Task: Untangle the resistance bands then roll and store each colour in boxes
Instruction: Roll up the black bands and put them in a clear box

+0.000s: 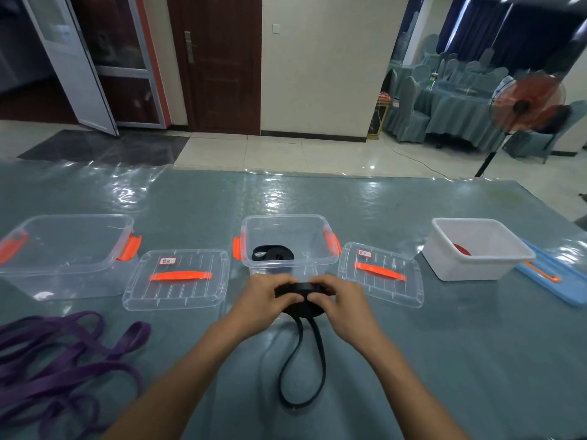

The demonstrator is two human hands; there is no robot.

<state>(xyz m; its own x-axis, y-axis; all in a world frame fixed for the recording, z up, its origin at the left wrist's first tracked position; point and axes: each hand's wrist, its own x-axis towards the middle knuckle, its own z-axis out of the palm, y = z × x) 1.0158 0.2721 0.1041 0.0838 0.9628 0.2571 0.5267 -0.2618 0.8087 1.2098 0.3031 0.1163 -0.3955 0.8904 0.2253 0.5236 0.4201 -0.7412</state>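
Black band is gripped mid-roll by curled fingers of left hand and right hand; its loose loop, lying toward the near edge of the tabletop, is judged to need winding in next.

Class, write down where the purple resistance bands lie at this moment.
In the head view, the purple resistance bands lie tangled on the table at the near left, in front of the leftmost clear box.
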